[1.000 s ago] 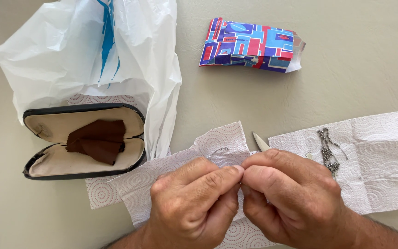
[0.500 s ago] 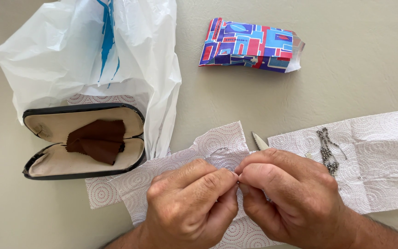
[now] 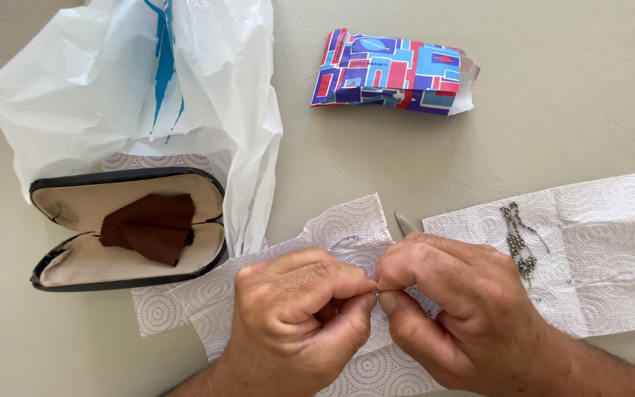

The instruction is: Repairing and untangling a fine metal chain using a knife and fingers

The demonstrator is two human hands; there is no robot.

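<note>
Head view shows both hands meeting just over the paper towel (image 3: 611, 257), at its near middle. The left hand (image 3: 295, 323) and right hand (image 3: 457, 316) press thumb and forefinger together on a tiny metal piece (image 3: 376, 293), barely visible between the fingertips. I judge it very light, thin, slippery and easy to bend or drop, so it is best taken by its ends. A small metal tool tip (image 3: 404, 223) shows behind the right hand; a beaded chain (image 3: 517, 239) lies on the towel's right part.

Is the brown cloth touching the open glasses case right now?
Touching. The head view shows the brown cloth lying inside the open glasses case, resting across its beige lining at the hinge, with no gap visible.
</note>
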